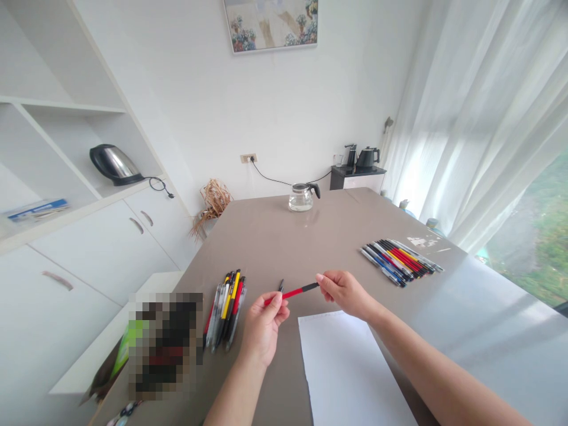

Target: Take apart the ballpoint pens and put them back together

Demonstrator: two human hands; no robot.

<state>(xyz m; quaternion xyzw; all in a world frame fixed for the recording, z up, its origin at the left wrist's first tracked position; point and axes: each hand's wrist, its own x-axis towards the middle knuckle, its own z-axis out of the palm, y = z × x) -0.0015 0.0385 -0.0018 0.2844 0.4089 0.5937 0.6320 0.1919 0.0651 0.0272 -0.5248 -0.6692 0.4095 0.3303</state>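
Note:
A red pen with a black end section is stretched between my two hands above the table. My left hand pinches its red end. On the black end, my right hand closes its fingertips. Just beyond my left hand shows a small dark piece; I cannot tell what it is. White paper lies below my right hand. Left of my left hand is a loose bunch of pens in several colours. Another group of pens, lined up side by side, rests farther off to the right.
The brown table bears a glass pot of clear liquid at its far end. At the left edge is a pixelated area. A cabinet with a metal kettle stands left; a curtain hangs right.

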